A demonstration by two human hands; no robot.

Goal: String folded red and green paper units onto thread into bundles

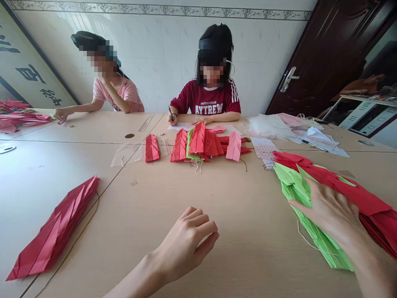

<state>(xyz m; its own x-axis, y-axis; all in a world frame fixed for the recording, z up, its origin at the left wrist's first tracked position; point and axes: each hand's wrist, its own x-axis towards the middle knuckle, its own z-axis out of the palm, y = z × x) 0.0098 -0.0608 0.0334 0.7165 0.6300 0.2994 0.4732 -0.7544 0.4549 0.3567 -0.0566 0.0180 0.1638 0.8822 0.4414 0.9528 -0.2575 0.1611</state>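
My left hand (190, 242) is above the bare tabletop in front of me, fingers curled loosely inward, with nothing visible in it. On the right, my right hand (331, 207) reaches over a bundle of green folded paper (310, 215). Its thumb and index finger are apart on the green paper; the other fingertips are partly hidden. Beside and behind it lies a bundle of red folded paper (366, 196). A white string (305, 238) trails along the green bundle. To the left, a long pleated red paper piece (58, 225) lies with a dark cord (82, 234) alongside.
Across the table (173, 194), a person in a maroon shirt (206, 99) holds a pen. Another in pink (124, 97) sits left. Between us are small red folded papers (198, 142), a pink one (233, 146), clear bags (127, 154) and printed sheets (265, 149).
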